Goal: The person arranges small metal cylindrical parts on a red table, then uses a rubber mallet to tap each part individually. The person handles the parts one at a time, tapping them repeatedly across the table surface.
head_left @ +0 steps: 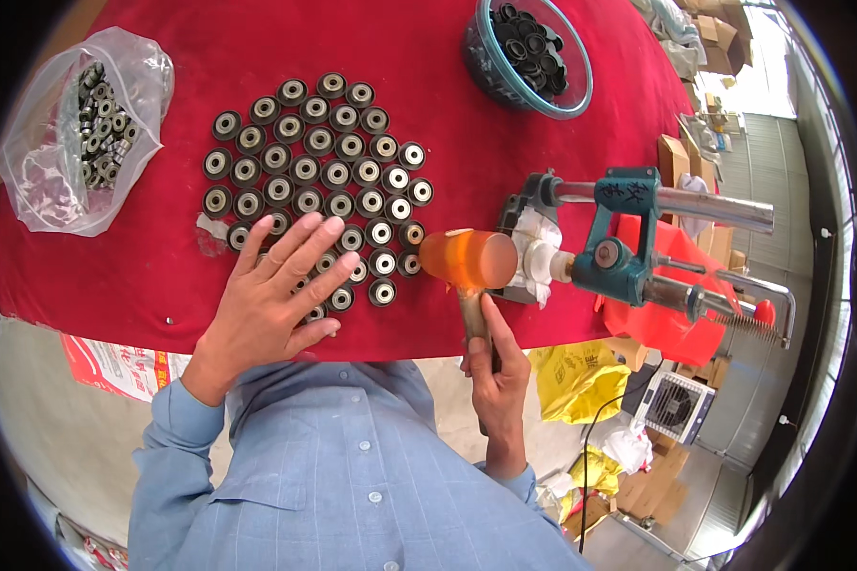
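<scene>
- I see the left hand [281, 305] spread wide, palm down, over the near rows of round black-rimmed silver metal bearings [307, 172] on the red cloth [400, 67]; I cannot tell whether it touches them.
- I have the right hand [498, 381] wrapped round the handle of an orange cylindrical-headed mallet [468, 261], beside the bearings, left of the teal metal press [595, 276].

The mallet head [467, 260] is orange, rollers [328, 172] silver-and-black, cloth [400, 57] plain red.
</scene>
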Demonstrator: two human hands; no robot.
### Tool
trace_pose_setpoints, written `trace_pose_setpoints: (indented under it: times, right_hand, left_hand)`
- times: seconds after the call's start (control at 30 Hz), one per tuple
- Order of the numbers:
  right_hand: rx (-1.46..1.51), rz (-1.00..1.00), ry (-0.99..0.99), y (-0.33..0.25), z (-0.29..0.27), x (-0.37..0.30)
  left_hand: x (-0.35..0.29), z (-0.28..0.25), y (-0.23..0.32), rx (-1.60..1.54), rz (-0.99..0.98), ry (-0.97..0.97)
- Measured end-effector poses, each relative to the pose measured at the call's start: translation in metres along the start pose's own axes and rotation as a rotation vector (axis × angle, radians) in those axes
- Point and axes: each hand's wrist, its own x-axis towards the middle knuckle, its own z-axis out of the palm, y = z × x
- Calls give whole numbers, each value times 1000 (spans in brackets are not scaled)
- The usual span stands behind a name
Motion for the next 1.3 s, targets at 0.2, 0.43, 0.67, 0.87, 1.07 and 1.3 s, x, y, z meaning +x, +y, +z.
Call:
trace_pose_setpoints:
  times: [0.2, 0.43, 0.67, 0.87, 1.07, 1.3]
  right_hand:
    - [-139, -385, 99, -13, 2, -19]
    - [-195, -163, -11, -7, 13, -13]
    - [22, -206, 121, -26, 1, -5]
    - [-202, -295, 58, -10, 27, 24]
    - [20, -83, 43, -25, 8, 21]
    - [-215, -367, 16, -21, 41, 50]
  left_hand:
    - [4, 1, 5, 51, 33, -183]
    - [3, 3, 4, 33, 29, -151]
    - [1, 7, 2, 10, 25, -128]
    - [6, 6, 0, 7, 29, -111]
    - [2, 4, 0, -7, 29, -123]
    - [3, 6, 0, 11, 27, -117]
